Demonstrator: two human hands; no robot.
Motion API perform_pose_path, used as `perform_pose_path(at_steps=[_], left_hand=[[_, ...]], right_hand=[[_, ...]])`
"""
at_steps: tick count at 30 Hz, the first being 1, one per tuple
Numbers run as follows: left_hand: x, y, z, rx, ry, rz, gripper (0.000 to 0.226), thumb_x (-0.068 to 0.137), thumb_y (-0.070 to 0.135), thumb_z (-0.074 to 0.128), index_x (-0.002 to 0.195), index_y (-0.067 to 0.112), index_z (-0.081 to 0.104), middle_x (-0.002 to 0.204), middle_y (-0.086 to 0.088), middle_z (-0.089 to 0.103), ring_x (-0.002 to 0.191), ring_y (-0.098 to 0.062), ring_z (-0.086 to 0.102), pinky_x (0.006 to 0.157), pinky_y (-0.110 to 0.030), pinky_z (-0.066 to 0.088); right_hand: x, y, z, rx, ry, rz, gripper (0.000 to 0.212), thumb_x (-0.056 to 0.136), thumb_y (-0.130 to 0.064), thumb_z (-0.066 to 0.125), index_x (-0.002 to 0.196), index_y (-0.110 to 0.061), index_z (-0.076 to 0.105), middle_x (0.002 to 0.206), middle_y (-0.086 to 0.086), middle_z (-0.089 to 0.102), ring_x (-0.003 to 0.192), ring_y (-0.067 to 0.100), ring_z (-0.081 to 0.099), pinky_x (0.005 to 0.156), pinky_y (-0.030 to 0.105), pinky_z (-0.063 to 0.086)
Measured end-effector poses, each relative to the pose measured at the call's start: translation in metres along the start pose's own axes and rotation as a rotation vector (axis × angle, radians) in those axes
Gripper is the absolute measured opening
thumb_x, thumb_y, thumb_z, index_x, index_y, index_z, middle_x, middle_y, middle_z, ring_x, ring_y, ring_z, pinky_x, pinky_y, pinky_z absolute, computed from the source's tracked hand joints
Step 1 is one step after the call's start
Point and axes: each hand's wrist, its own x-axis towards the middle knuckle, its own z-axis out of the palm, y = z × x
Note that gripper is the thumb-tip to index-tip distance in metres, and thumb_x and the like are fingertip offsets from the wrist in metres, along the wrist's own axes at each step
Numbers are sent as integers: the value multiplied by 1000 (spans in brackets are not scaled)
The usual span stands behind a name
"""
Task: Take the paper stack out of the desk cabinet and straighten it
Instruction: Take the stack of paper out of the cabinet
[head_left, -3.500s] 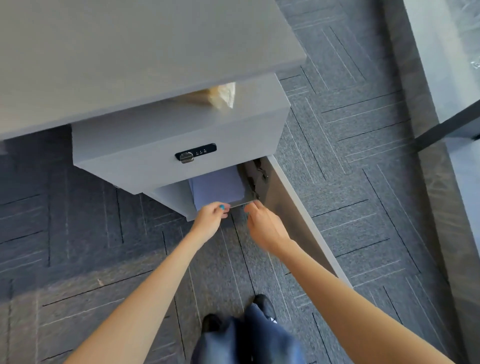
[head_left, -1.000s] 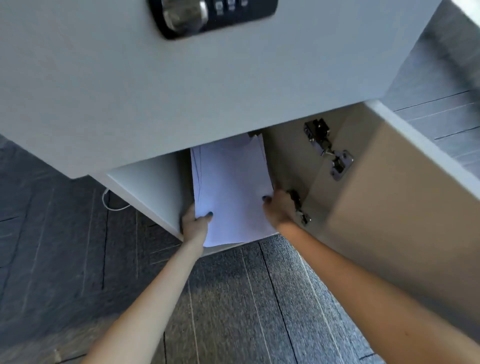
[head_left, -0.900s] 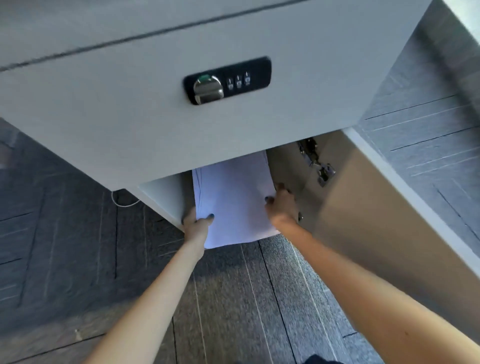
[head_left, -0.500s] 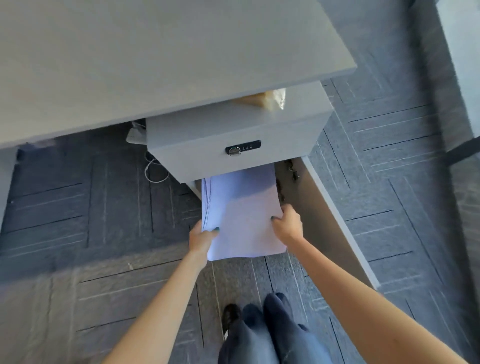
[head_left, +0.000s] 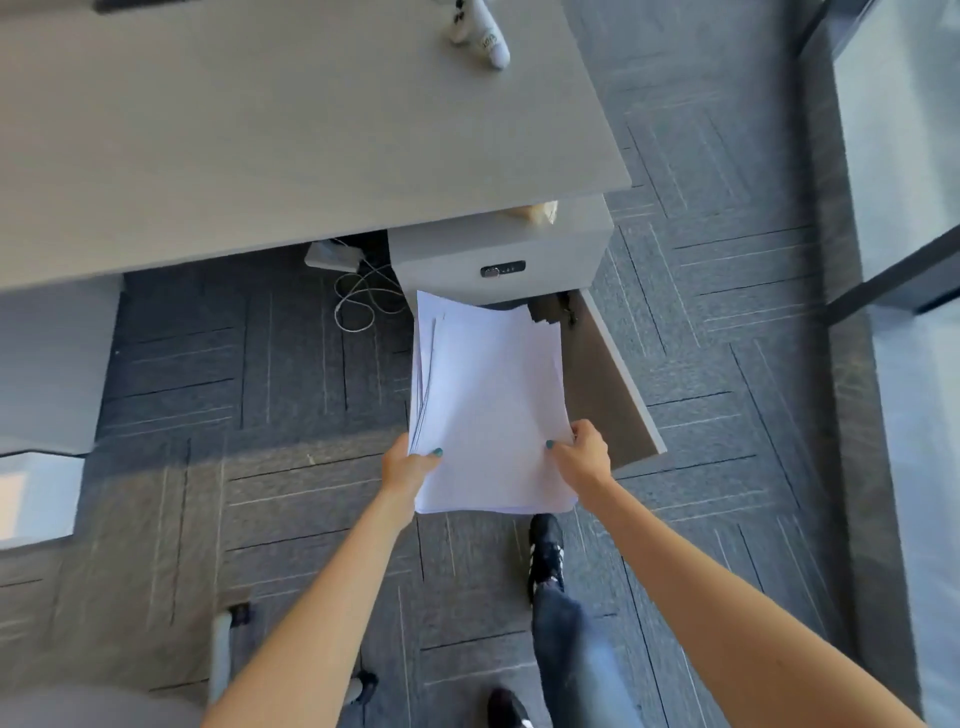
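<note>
The paper stack (head_left: 488, 405) is pinched at its near corners, the left hand (head_left: 408, 467) closed on the left edge and the right hand (head_left: 584, 453) closed on the right edge, thumbs laid on the top sheet. Half a second ago the far part of the stack was still under the drawer front of the desk cabinet (head_left: 498, 249); now the whole stack is held clear in the air, near of the cabinet, over the carpet. Its sheets are fanned unevenly along the left and far edges. The cabinet door (head_left: 618, 384) is swung open to the right of the stack. The desk top (head_left: 291, 130) is seen farther off, above the cabinet.
</note>
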Motion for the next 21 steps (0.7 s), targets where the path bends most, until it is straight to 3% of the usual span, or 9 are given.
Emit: perform_pose_path(at_steps=[5,7,11,14,17,21], left_hand=[[-77,19,-38,-56,-51,81,42,87,-4,61,126,12,56,129,-11,62,103,-23,57,90,-35,47],[-103,35,-49,-63,-70,128,43,89,-2,61,127,18,52,126,-4,61,103,-20,56,88,-31,44],[-135,70,-69,-56,-97,228,46,90,1,61,134,12,51,124,-3,60,108,-20,57,83,-26,45],[-148,101,-79,-65,-124,282,46,91,4,60,133,18,49,119,1,60,105,-17,57,80,-23,47],[-146,136,-87,-90,-142,309,43,90,7,63,127,25,50,119,2,62,108,-19,60,92,-36,51],[-128,189,-93,-214,-168,297,54,86,1,66,134,18,47,122,-5,64,101,-20,65,84,-37,55]], right_hand=[[-75,-10,-17,101,4,-50,14,84,-5,54,89,-8,41,72,-4,43,66,16,41,52,28,30],[-97,-21,-25,146,20,-85,14,82,-2,52,85,-8,40,70,-2,40,67,17,38,53,28,27],[-126,-53,-40,251,-4,-130,25,79,1,51,71,-13,33,69,0,35,65,18,31,55,28,22],[-134,-86,-53,294,-14,-175,20,76,1,53,78,-11,37,75,6,38,73,19,33,60,29,24],[-131,-124,-63,344,-35,-244,19,78,2,53,78,-11,38,76,6,40,71,18,34,60,29,26],[-110,-178,-74,397,-37,-306,30,80,5,52,67,-16,35,70,2,42,64,17,35,55,27,28]])
